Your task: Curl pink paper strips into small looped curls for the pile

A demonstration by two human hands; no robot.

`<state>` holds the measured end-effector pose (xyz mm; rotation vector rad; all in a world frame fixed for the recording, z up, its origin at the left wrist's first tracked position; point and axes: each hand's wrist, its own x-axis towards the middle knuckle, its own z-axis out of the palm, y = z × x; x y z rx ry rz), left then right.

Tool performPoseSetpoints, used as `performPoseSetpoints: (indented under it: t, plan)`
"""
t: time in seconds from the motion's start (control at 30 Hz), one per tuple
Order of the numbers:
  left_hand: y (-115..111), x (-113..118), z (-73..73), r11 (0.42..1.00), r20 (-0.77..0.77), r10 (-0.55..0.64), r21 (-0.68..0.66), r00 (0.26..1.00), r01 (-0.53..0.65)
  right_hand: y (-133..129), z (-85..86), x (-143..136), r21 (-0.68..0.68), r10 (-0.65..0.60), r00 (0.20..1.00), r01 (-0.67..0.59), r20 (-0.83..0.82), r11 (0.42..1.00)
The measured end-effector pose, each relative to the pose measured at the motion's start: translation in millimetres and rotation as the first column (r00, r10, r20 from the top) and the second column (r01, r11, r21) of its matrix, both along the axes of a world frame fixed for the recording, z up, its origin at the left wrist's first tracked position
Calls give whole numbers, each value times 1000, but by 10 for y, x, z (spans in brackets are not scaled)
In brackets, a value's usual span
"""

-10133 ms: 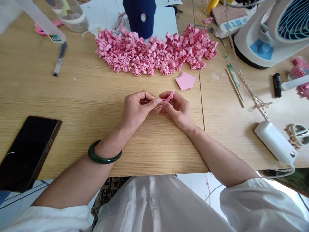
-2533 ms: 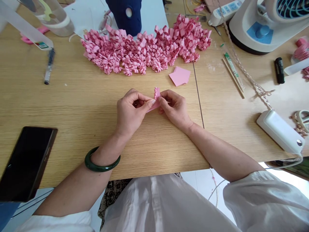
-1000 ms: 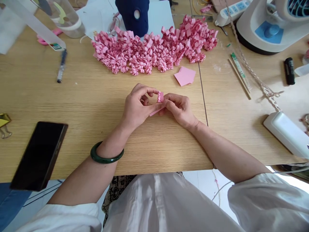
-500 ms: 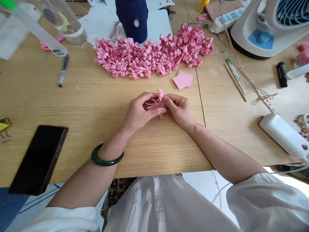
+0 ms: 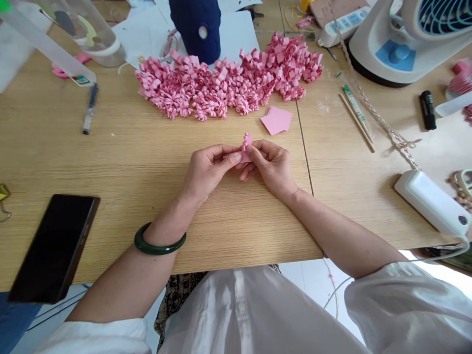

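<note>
Between my two hands is a small pink paper piece [image 5: 247, 143] with a curled upper edge, held above the wooden table. My left hand [image 5: 210, 169] pinches its lower left side with thumb and fingers. From the right, my right hand [image 5: 272, 164] grips the same piece, thumb on its front and some fingers curled below. Behind the hands lies a small stack of flat pink paper pieces [image 5: 276, 121]. Farther back stretches a long heap of curled pink paper [image 5: 221, 86]. Fingertips partly cover the held piece.
A dark blue cylinder [image 5: 197, 34] stands behind the heap. On the left lie a phone [image 5: 53, 246] and a pen [image 5: 90, 109]. To the right are thin sticks [image 5: 357, 122], a black marker [image 5: 428, 110], a white power bank [image 5: 431, 202] and a white fan [image 5: 383, 49].
My left fingers have shifted on the pink piece, and its loose strips, fanned out to the left before, are now mostly hidden. The view has moved slightly.
</note>
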<state>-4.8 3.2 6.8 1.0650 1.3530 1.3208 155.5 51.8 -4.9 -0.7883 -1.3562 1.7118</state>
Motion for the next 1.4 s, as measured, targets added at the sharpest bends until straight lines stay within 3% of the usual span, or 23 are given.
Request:
performPoseSetpoints:
  t: [0.23,0.57,0.9,1.1,1.27,1.4]
  plan:
    - [-18,-3,-11,998,-175,23,62,984,-12,-5,8,-13,4,1,999,-1,39,1000]
    - [-38,5,14,994,-266,62,100,962,-36,-24,36,-15,-5,13,997,-13,70,1000]
    - [-23,16,-18,994,-174,108,49,979,-101,-24,-16,-11,25,70,995,-72,76,997]
    - [-16,3,-49,997,-91,70,31,993,-67,-23,15,-13,27,76,996,-78,53,997]
    - [-14,11,18,1000,-94,7,8,996,-6,10,14,-24,4,-27,997,27,75,1000]
    - [2,16,38,996,31,74,-43,997,-72,40,6,-29,22,-109,992,108,57,994]
